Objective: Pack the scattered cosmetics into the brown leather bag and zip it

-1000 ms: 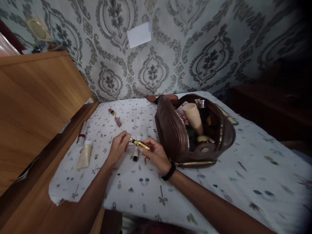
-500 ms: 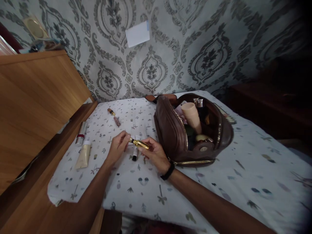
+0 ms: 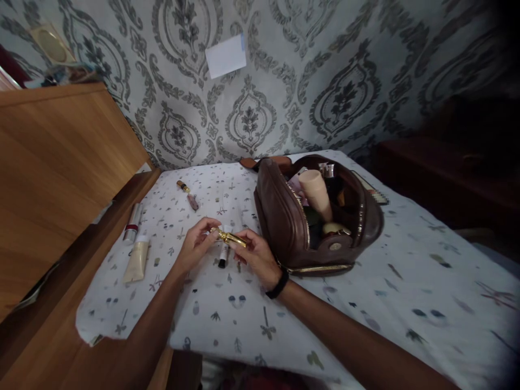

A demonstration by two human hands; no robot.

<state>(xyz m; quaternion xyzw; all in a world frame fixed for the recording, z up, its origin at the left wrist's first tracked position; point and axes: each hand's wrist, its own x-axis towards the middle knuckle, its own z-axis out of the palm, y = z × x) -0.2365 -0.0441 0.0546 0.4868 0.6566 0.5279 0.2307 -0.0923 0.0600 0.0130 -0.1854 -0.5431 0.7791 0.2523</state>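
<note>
A slim gold tube [image 3: 234,239] is held between my two hands, above the patterned sheet. My left hand [image 3: 200,242] pinches its left end, and my right hand [image 3: 258,258] grips the right part, with a black band on the wrist. Under the tube, a small white tube with a black cap [image 3: 223,256] lies on the sheet, partly covered. Close to my right hand stands an open brown bag [image 3: 280,216], which holds a beige tube [image 3: 316,193] and several other items.
A silver tube with a red band [image 3: 132,223] and a cream tube [image 3: 137,261] lie at the left, beside a wooden panel [image 3: 69,162]. Two small items [image 3: 192,202] lie farther back. A patterned wall rises behind.
The gold tube's dark section near my left fingers no longer shows; its two parts look closed together. The whole view has shifted slightly.
</note>
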